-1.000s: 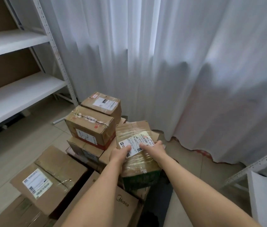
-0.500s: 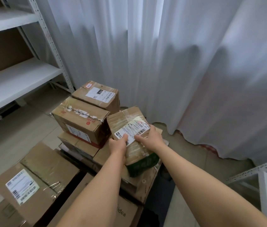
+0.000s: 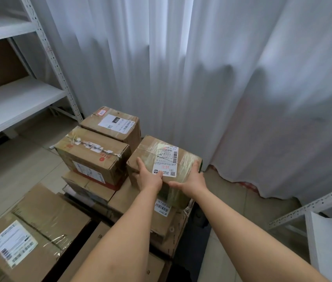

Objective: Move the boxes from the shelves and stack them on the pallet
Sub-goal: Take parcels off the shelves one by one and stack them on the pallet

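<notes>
Item: taped box (image 3: 164,165), brown cardboard wrapped in clear tape, white shipping label on top, a strip of green showing at its far right edge. Location: right side of the stack, resting on a flat box with barcode label (image 3: 162,212), just beside the torn-tape box (image 3: 92,154) to its left.

Handling: left hand (image 3: 148,177) lies on the near left top corner, fingers spread over the edge. Right hand (image 3: 191,180) wraps the near right corner, thumb along the near face, fingers up the right side. Both grips are clamped on this box from opposite corners, probably to square it against its neighbour and keep it level while it settles; whether its full weight is already down cannot be told from this angle.

Adjacent stock: labelled box (image 3: 112,124) at the far end of the stack; large box (image 3: 29,235) near left, lower down. The pallet itself is mostly hidden under the cartons.

Source: white shelves (image 3: 14,102) at far left, showing no boxes in the visible part.

Surroundings: white curtain (image 3: 201,78) behind; tiled floor (image 3: 8,176).
</notes>
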